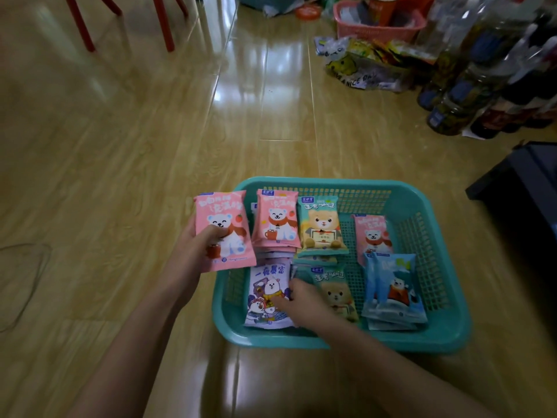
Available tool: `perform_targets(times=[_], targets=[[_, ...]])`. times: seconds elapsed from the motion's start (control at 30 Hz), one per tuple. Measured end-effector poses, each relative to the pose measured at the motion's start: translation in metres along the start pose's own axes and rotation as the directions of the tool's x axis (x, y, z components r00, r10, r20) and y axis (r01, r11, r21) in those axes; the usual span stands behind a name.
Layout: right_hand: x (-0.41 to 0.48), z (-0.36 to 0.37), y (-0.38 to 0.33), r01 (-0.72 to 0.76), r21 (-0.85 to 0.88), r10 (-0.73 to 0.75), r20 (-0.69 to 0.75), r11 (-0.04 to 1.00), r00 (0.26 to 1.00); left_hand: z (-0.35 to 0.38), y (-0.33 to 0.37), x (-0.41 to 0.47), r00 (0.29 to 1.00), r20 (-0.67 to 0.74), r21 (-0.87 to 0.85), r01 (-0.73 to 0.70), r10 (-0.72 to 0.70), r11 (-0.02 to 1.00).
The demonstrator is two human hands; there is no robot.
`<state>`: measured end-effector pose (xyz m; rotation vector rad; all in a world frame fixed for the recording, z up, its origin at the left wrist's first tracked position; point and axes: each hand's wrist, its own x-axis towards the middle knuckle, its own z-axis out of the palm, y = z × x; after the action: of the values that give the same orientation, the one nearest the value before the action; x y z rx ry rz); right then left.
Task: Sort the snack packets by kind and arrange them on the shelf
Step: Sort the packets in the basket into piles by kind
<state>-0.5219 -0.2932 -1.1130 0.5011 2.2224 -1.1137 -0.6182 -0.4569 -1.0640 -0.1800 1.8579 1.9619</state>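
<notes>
**One head-worn camera, looking forward and steeply down at the floor.**

The wide lens sits close above a teal basket on the wooden floor. The basket fills the lower middle of the frame. Both forearms enter from the bottom edge. The left hand holds a pink packet left of centre, and the right hand is inside the basket. Farther off, red chair legs mark the top left. What seem to be bottles crowd the blurred top right. Straight lines bow toward the edges.
</notes>
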Motion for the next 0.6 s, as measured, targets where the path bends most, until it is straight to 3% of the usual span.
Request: perform_targets(times=[0.1,0.23,0.33,0.4,0.6], targets=[[0.005,0.002,0.0,-0.008,-0.414,-0.018,-0.059,0.91,0.998,-0.001,-0.002,-0.004,1.0,0.002,0.02,0.001,-0.001,1.0],[0.001,-0.004,0.001,0.002,-0.569,-0.044,-0.06,0.822,0.997,0.006,-0.001,-0.004,1.0,0.019,0.05,0.011,-0.012,0.999],[-0.012,-0.021,0.002,0.047,-0.572,-0.083,-0.036,0.819,0.996,0.021,0.001,0.0,0.999,0.049,0.025,0.023,-0.024,0.999],[-0.023,-0.039,0.008,0.065,-0.477,-0.096,-0.041,0.877,0.995,0.038,0.003,0.002,0.996,0.078,0.025,0.036,-0.037,0.999],[-0.051,-0.12,0.05,0.004,-0.389,-0.111,-0.252,0.921,0.961,0.109,0.009,0.009,0.968,0.249,0.143,-0.059,0.022,0.988]])
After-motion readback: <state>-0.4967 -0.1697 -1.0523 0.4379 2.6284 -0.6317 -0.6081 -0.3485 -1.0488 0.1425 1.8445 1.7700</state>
